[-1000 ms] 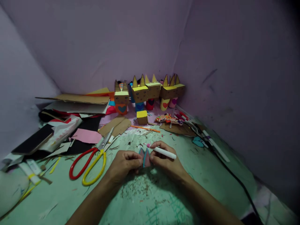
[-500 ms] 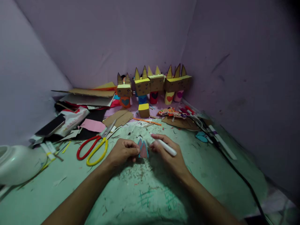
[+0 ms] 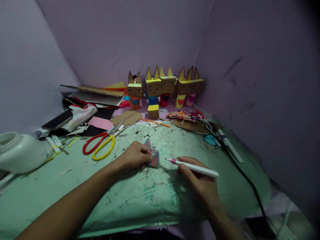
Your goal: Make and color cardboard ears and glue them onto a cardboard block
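Since the earlier frame, the right hand [image 3: 200, 181] has drawn clear of the two pointed pieces [image 3: 155, 160], which overlapped then and now stand spread. Green-covered table [image 3: 232, 188] gives open room between that hand and the black cable [image 3: 246, 178] farther right; its front edge runs below both hands. On the other side, scissors [image 3: 103, 145] lie beyond the left hand [image 3: 137, 155], limiting space there. A white marker [image 3: 198, 168] is grasped near its pink end in the right hand, tip pointing at the pieces but apart; it should be light, rigid and rather smooth. Smallest, the pieces are pinched in the left fingertips above the table's middle, the farther one's hold partly hidden; they look thin and light, likely to crease at the points, so the broad bases seem safest to grip.
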Demonstrator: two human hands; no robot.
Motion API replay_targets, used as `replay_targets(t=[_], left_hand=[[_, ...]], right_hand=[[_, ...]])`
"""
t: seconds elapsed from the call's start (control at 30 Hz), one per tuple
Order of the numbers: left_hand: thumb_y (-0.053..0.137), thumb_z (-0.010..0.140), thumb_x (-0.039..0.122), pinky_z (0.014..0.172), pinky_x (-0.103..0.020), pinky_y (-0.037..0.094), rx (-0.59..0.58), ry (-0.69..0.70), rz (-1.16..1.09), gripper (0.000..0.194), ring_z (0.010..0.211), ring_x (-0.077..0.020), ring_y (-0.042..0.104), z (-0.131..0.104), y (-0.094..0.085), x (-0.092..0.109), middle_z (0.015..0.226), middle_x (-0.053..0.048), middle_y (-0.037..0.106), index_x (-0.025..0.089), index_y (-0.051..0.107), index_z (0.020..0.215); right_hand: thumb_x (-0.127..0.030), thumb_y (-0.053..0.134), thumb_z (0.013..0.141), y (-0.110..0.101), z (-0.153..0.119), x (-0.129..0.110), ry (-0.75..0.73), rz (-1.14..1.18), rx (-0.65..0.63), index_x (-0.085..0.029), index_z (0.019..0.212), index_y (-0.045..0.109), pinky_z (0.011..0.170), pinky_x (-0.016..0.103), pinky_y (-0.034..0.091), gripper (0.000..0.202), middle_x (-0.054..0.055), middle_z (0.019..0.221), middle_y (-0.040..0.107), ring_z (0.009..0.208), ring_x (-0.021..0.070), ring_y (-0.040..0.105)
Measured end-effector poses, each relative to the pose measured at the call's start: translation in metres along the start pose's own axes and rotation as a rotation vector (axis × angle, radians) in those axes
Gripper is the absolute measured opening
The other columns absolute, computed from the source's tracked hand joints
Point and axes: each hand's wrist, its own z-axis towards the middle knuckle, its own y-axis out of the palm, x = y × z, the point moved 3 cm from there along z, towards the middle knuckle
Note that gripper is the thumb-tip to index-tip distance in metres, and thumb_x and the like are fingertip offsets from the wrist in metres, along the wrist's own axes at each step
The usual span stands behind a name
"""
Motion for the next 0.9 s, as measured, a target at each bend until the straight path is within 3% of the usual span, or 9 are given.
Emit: replay_targets(t=[0.17,0.53,0.9], left_hand=[[0.056,0.061,0.016,0.036,-0.019,0.027,-0.033,0.020,0.007,0.007,0.033,-0.0069,0.040,0.000,0.000,-0.003,0.036,0.004,0.045,0.013,0.058,0.055],[0.054,0.059,0.016,0.037,-0.020,0.026,-0.086,0.066,0.016,0.008,0.035,-0.0073,0.040,0.003,-0.001,-0.006,0.037,0.003,0.047,0.012,0.059,0.054],[0.051,0.055,0.014,0.037,-0.021,0.024,-0.124,0.096,0.011,0.008,0.036,-0.0079,0.036,-0.001,-0.001,-0.002,0.037,0.004,0.044,0.012,0.058,0.053]], right_hand=[[-0.033,0.061,0.077,0.000,0.000,0.000,-0.088,-0.012,-0.116,-0.024,0.086,0.072,0.062,0.025,0.050,0.016,0.003,0.081,0.073,0.071,0.0184,0.066],[-0.026,0.057,0.081,0.008,0.002,-0.008,-0.151,-0.098,-0.267,-0.023,0.087,0.072,0.066,0.025,0.050,0.016,0.001,0.085,0.073,0.077,0.0174,0.066],[-0.031,0.057,0.081,0.009,0.004,-0.006,-0.101,-0.140,-0.236,-0.023,0.089,0.072,0.067,0.026,0.052,0.019,0.003,0.084,0.073,0.075,0.0186,0.066]])
